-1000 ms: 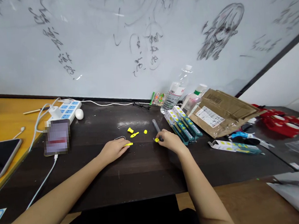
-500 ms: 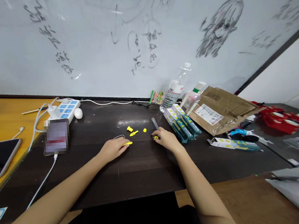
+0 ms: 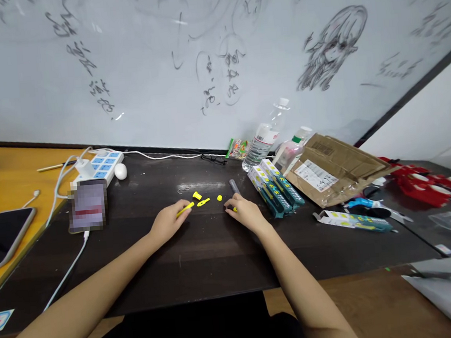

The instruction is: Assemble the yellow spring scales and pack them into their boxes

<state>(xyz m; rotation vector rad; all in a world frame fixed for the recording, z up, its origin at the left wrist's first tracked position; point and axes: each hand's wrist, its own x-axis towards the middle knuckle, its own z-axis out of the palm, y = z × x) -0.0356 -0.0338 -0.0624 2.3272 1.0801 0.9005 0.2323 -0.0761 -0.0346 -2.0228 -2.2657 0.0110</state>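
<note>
My left hand [image 3: 168, 223] pinches a thin yellow plastic stick [image 3: 185, 209] that points up and to the right. My right hand [image 3: 248, 214] is over the dark desk, its fingers closed on a small yellow piece [image 3: 235, 209] that is mostly covered. Just beyond those fingers lies a clear greyish tube [image 3: 233, 186]. Between the hands are a yellow spool-shaped part [image 3: 197, 195], a flat yellow part with a hole [image 3: 203, 202] and a small round yellow cap [image 3: 219, 197]. A thin bent wire [image 3: 183, 190] rests behind the left hand.
Two printed boxes [image 3: 276, 188] stand right of my right hand, with bottles [image 3: 261, 144] and a cardboard parcel [image 3: 327, 169] behind. An opened box [image 3: 354, 221] lies farther right. On the left are a power strip [image 3: 106, 165] and a charging phone [image 3: 88, 206].
My left hand has raised the yellow stick, which now tilts upward and shows more of its length. My right hand has shifted slightly left with the small yellow piece. The view has tilted a little.
</note>
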